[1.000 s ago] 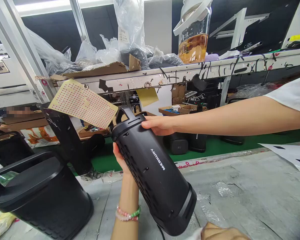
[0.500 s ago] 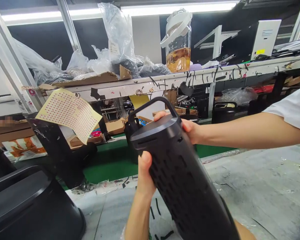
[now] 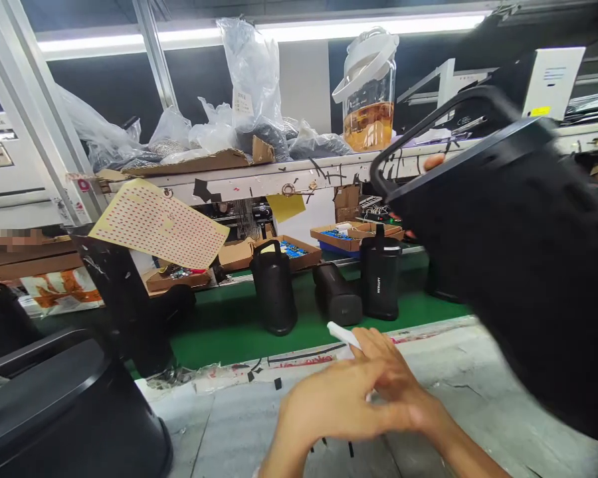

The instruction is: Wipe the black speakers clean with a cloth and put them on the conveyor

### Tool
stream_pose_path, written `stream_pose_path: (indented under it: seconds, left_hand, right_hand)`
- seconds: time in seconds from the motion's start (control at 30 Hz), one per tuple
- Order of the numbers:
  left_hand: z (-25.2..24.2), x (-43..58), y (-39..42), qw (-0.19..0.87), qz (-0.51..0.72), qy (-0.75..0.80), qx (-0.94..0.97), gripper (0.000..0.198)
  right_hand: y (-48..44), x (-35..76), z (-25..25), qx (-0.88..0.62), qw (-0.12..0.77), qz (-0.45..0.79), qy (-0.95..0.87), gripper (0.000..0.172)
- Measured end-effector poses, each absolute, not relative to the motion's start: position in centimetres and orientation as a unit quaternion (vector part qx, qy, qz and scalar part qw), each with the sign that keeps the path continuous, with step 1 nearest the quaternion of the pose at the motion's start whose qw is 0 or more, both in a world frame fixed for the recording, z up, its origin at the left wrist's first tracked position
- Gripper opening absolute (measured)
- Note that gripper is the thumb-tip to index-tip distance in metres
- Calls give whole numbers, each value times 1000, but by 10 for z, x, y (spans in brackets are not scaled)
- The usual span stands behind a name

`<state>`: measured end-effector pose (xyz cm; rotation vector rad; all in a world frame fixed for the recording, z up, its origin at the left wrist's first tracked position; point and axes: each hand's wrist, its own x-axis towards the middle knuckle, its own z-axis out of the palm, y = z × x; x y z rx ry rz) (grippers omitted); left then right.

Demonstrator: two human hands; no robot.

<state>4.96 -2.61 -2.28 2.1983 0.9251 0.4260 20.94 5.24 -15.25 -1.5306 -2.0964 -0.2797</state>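
My left hand (image 3: 329,408) and my right hand (image 3: 393,378) are close together low in the view, above the grey bench top (image 3: 508,405), with a white strip (image 3: 343,335), possibly cloth or paper, between them. Motion blur hides which fingers grip it. A large black MERKURY-type speaker (image 3: 508,259) fills the upper right, blurred and tilted, touching neither of my hands. Its curved handle (image 3: 408,139) points left. A co-worker's fingers (image 3: 433,161) show behind the handle.
Several black speakers (image 3: 274,289) stand or lie on the green conveyor belt (image 3: 229,338) beyond the bench. Another black speaker (image 3: 64,405) sits at lower left. A dotted sticker sheet (image 3: 159,226) hangs from the white shelf rail (image 3: 289,176), which holds plastic bags.
The speaker has swung up and to the right, away from my left hand, which has let go of it. My hands are now together low in the view around the white strip.
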Motion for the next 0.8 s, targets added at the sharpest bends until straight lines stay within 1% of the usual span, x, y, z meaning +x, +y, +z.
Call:
stream_pose_path:
  seconds: [0.07,0.1,0.13,0.17,0.2,0.23,0.27,0.3,0.33,0.37,0.43,0.53,0.6,0.7,0.8]
  left_hand:
    - [-27,40,-22,338,74,391,853,65]
    - [-31,34,-17,338,63,410,845,63]
    - [-35,28,-9,340,77,427,834,60]
    - [-39,22,3,337,125,448,819,57]
    - [-44,15,17,335,191,474,792,58]
    - [-49,8,34,314,286,510,748,66]
    - [-53,1,52,259,416,573,657,78]
    - [-57,-7,72,209,475,616,592,95]
    - [-61,-15,92,177,506,645,544,109]
    - [-64,-22,110,152,534,666,498,118]
    - [-68,-35,142,135,566,673,457,127]
    - [-74,-43,166,161,595,640,458,122]
    - [-78,-43,167,171,622,622,444,117]
    - [-79,-39,148,166,676,591,408,112]
    - [-70,-34,116,189,723,527,404,95]
  right_hand:
    - [56,203,-157,-562,220,-85,-793,21]
    - [54,200,-163,-558,200,-76,-801,24]
    - [50,196,-170,-555,184,-69,-808,31]
    - [45,193,-177,-552,168,-61,-814,41]
    - [41,191,-182,-553,152,-50,-818,50]
    - [36,189,-185,-557,137,-35,-818,57]
    - [33,188,-186,-566,122,-17,-815,61]
    - [31,187,-185,-578,109,3,-808,61]
    - [29,187,-181,-593,99,23,-799,59]
    - [28,188,-177,-609,95,36,-787,56]
    - [28,189,-170,-635,94,52,-765,53]
    - [30,191,-166,-640,101,94,-756,55]
    - [32,190,-169,-634,126,130,-752,59]
    - [40,191,-172,-630,182,155,-739,63]
    - [51,197,-171,-618,237,171,-730,58]
